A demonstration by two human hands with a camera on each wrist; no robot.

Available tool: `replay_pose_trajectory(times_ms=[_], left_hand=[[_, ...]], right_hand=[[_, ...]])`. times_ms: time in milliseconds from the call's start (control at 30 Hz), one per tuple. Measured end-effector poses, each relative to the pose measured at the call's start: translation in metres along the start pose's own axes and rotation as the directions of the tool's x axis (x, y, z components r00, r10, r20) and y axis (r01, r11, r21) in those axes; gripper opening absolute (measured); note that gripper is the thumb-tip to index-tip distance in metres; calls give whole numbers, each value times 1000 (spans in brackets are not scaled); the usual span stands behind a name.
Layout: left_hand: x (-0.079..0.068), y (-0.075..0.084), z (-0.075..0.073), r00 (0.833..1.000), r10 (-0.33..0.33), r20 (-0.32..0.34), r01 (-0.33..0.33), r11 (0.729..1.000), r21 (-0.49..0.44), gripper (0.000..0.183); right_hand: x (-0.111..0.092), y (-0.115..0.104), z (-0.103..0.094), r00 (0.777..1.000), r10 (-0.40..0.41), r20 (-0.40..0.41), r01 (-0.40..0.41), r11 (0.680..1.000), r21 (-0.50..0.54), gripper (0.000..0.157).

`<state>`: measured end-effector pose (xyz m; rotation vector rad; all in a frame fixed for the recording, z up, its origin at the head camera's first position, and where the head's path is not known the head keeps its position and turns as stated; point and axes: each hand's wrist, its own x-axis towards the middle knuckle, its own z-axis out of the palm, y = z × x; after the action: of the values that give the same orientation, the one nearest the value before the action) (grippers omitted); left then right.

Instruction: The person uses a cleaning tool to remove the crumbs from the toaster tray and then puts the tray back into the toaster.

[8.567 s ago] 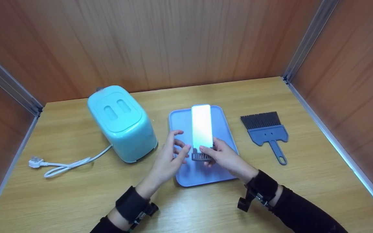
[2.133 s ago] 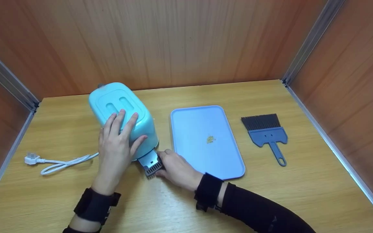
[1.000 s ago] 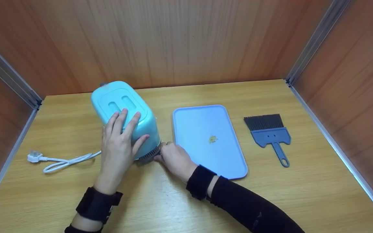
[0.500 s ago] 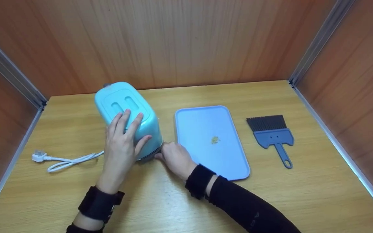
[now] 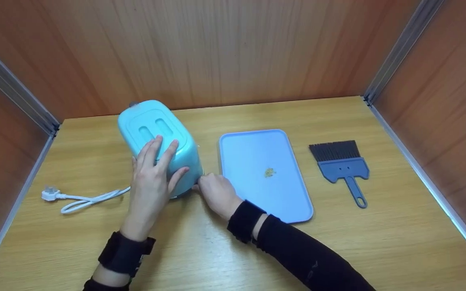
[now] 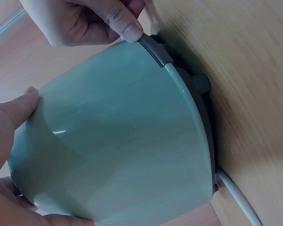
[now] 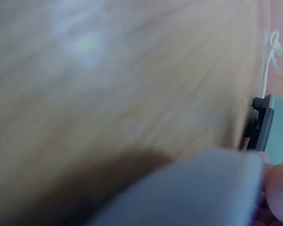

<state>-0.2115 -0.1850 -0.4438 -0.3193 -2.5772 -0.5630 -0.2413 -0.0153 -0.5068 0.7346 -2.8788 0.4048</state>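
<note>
A teal toaster (image 5: pixel 186 151) with a lid over its slots stands at the left of the table. My left hand (image 5: pixel 150 184) rests spread on its top, fingers near the slot-shaped recesses and thumb against the near side. At the toaster's low near-right corner is my right hand (image 5: pixel 219 194), fingers curled. In the left wrist view its thumb presses the end of the dark front strip of the crumb tray (image 6: pixel 154 50), which sits flush with the teal shell (image 6: pixel 118 122); the rest of the tray is hidden inside. The right wrist view shows the dark base (image 7: pixel 263 129) beside blurred fingers.
A blue serving tray (image 5: pixel 253 151) lies right of the toaster, with a small pile of crumbs (image 5: pixel 270 172) on it. Farther right lies a blue hand brush (image 5: pixel 343 167) with dark bristles. The white cord (image 5: pixel 95 199) and plug (image 5: pixel 50 194) lie at the left. Wooden panels enclose the table.
The crumb tray was held over the blue tray, then slid under the toaster, and now sits fully in. Crumbs appeared on the blue tray. The left hand moved onto the toaster and stayed.
</note>
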Motion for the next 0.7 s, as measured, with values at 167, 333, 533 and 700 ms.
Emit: replay_pose_trajectory(times_ms=[167,333,533,700], left_hand=[[-2,-2,-2,1000,-2,2,2,1000,7,71],[-4,-6,0,1000,-16,10,16,1000,3,71],[-1,-10,0,999,-28,34,28,1000,9,72],[5,-13,-3,994,-57,90,57,998,8,70]], right_hand=[[0,-2,2,1000,-9,16,9,1000,-1,32],[-2,0,1,999,-25,41,23,998,56,32],[-2,12,-11,998,-39,56,33,993,113,34],[0,33,-34,998,-33,47,24,984,176,37]])
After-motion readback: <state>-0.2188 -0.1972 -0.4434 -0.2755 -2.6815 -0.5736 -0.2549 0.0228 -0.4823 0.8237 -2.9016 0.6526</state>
